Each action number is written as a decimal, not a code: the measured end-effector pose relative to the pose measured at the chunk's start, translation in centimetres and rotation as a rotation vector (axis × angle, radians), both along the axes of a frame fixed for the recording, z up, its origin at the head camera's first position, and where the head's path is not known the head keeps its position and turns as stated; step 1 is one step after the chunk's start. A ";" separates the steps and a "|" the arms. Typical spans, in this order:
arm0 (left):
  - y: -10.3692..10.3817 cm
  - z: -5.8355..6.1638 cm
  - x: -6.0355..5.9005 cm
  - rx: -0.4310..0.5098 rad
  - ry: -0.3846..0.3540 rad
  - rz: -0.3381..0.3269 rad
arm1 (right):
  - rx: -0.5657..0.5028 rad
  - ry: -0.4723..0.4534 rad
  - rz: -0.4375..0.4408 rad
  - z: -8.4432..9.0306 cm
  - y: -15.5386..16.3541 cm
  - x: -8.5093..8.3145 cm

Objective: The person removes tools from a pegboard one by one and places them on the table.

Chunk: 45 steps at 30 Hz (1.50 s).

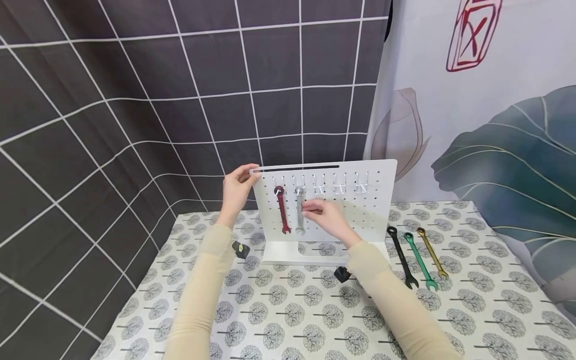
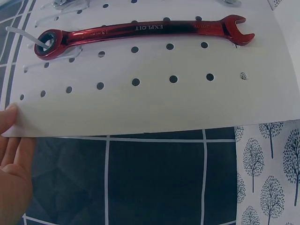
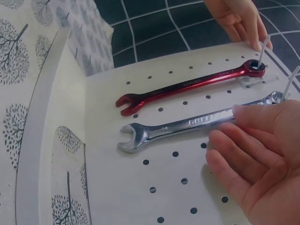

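Note:
A white pegboard stand (image 1: 360,220) is upright on the tree-patterned tablecloth. A red wrench (image 1: 282,212) and a silver wrench (image 1: 299,215) hang side by side from hooks at its left. My left hand (image 1: 238,187) grips the board's top left corner, its fingertip on the pegboard's (image 2: 140,108) edge in the left wrist view. My right hand (image 1: 321,215) has relaxed fingers, and in the right wrist view the right hand's (image 3: 258,159) index fingertip rests on the silver wrench (image 3: 178,127). The red wrench (image 3: 187,86) hangs beside it from a white hook.
Black (image 1: 402,256), green (image 1: 420,260) and gold (image 1: 432,252) wrenches lie side by side on the table right of the stand. Three bare hooks (image 1: 339,189) stick out of the board's upper right. A dark tiled wall is behind, and a leaf-print curtain hangs at the right.

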<state>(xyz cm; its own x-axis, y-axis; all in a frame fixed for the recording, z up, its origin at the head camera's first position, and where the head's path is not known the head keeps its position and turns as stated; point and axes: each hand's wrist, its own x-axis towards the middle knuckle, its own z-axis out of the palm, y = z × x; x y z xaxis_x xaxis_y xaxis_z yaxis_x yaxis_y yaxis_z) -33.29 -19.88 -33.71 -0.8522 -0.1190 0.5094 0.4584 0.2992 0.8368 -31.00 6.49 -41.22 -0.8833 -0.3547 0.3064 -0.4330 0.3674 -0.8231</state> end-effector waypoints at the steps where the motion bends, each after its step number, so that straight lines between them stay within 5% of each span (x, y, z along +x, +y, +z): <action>1: 0.0 0.0 0.0 0.001 -0.001 -0.001 | -0.003 0.000 -0.002 0.1 -0.2 0.0; 21: 0.0 -0.1 0.2 -0.022 0.003 0.005 | -0.081 -0.061 -0.071 0.2 -1.6 0.0; 45: 0.2 0.4 0.3 0.005 -0.006 -0.012 | -0.138 -0.054 -0.088 1.2 -1.8 2.6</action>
<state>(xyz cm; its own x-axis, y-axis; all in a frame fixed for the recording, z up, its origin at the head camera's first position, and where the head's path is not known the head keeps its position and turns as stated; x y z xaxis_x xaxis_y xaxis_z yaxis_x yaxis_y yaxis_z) -33.01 -19.65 -33.35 -0.8566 -0.1118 0.5037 0.4569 0.2893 0.8412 -28.38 4.65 -40.04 -0.9256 -0.2330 0.2982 -0.3579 0.2834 -0.8897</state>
